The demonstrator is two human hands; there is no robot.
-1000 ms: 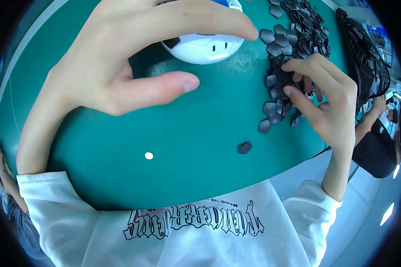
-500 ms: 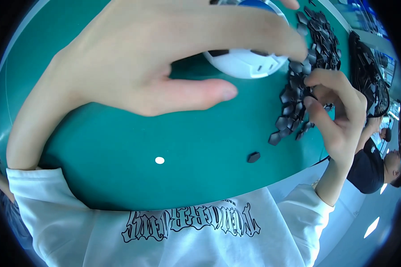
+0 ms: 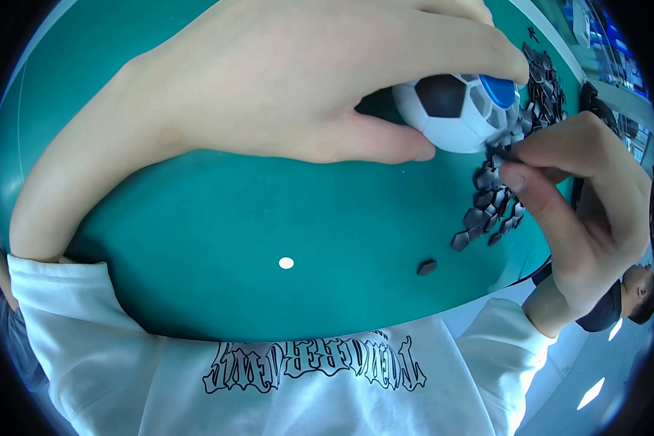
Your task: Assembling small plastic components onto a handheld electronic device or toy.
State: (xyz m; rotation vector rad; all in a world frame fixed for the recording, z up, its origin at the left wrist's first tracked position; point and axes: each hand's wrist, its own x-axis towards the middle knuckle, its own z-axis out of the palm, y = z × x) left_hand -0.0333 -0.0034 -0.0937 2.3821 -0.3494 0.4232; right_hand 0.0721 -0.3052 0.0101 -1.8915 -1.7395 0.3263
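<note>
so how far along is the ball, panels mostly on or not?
Partly. The ball in the left hand shows one black panel seated, plus grey open cells and a blue part near the top. In hand: the right hand pinches a dark piece against the ball's lower right side. Left: a large pile of dark pieces on the green table, with one stray piece apart. The far side is hidden.

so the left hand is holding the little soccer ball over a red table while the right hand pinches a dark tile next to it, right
Not quite: the table is teal green, not red, as the head view shows. The rest holds: the left hand grips the small soccer ball, and the right hand pinches a dark tile beside it.
</note>
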